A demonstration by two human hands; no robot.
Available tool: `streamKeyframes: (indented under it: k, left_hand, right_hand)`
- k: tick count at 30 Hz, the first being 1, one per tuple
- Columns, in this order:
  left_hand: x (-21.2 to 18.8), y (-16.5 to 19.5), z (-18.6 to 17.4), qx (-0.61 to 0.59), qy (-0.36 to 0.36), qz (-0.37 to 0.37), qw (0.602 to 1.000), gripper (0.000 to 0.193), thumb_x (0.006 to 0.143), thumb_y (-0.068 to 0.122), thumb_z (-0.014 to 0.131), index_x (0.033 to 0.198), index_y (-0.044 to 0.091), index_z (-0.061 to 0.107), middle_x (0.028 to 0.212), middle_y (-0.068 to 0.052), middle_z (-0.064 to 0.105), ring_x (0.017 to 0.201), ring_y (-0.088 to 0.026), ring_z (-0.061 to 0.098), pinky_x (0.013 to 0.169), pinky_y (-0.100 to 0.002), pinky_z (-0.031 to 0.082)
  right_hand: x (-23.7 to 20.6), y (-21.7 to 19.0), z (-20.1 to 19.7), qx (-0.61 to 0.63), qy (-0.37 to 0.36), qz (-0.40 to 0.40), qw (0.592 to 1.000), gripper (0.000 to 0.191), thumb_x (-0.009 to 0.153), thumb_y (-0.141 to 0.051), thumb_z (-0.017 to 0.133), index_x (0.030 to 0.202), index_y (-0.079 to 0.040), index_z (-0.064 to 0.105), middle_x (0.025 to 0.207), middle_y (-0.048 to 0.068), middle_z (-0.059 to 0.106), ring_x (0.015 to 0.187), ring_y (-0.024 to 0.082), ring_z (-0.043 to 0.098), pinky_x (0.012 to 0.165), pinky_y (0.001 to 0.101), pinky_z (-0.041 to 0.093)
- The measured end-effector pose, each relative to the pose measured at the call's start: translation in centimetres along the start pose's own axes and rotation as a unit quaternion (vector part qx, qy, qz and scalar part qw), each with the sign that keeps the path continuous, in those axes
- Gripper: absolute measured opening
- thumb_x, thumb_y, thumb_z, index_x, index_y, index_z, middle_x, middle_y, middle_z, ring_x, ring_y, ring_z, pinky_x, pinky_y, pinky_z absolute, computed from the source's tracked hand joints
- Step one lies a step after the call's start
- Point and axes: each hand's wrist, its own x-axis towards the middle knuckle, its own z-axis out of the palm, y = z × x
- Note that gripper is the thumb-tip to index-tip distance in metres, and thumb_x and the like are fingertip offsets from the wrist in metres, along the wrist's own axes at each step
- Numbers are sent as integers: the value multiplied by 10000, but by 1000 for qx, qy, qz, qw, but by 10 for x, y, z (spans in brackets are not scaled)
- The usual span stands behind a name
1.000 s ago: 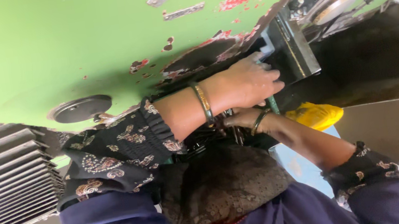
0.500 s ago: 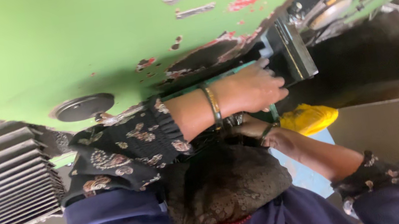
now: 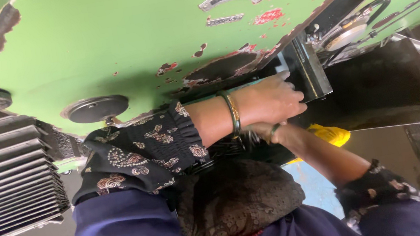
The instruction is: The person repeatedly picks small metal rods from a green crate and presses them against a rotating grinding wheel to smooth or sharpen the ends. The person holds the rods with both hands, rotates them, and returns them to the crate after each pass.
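Your left hand (image 3: 268, 101) presses closed against the dark metal bracket (image 3: 307, 70) right of centre, under the green machine body (image 3: 153, 37); keep it steady. Your right hand (image 3: 261, 129), tucked beneath, hides its grip. The yellow object (image 3: 332, 134) and black guard plate (image 3: 383, 86) crowd the right.

Both hands (image 3: 269, 104) reach under the machine housing (image 3: 143, 39), beside a bracket (image 3: 307, 67).

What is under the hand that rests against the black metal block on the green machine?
Beneath the left hand the right hand reaches in, fingers covered. A yellow thing shows below. What they hold is hidden.
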Motion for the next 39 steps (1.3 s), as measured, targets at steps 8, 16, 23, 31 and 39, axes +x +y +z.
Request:
streamKeyframes:
  k: [8,16,23,31,39]
  left_hand:
    - [3,-2,1,5,-50,-10,999,405,820,315,747,1181,148,668,1071,-25,662,1070,-245,656,1117,-576,342]
    - [3,-13,-2,45,-28,-17,998,656,847,347,736,1440,141,544,1501,-104,501,1336,-303,534,1156,-555,322]
    - [25,-14,-4,27,-2,-126,992,800,914,401,679,1569,102,332,1653,-152,276,1436,-389,385,1187,-559,270]
    - [102,-60,69,-155,129,-278,939,1022,1017,522,588,1582,-80,-14,1666,-337,-34,1574,-437,8,1278,-485,105]
    - [88,-77,153,-271,244,-309,878,1193,929,616,655,1620,-66,-37,1697,-342,-65,1594,-464,56,1286,-504,158]
  right_hand:
    - [-27,40,16,-107,-99,51,988,610,840,-115,716,1423,-177,548,1168,-21,688,949,70,636,759,251,552]
    - [-74,50,-16,433,30,-24,901,400,858,-178,692,1229,-55,607,991,107,732,794,217,713,634,360,596]
    - [-122,77,-72,615,-45,-313,722,219,961,-236,668,938,-27,609,747,44,583,645,148,549,607,287,447]
    - [-98,76,-72,677,73,-341,647,176,956,-201,662,866,-101,548,805,8,546,655,120,481,600,283,413]
    - [-98,73,-70,677,120,-278,671,161,910,-178,689,1037,-126,604,923,45,659,708,148,579,623,302,488]
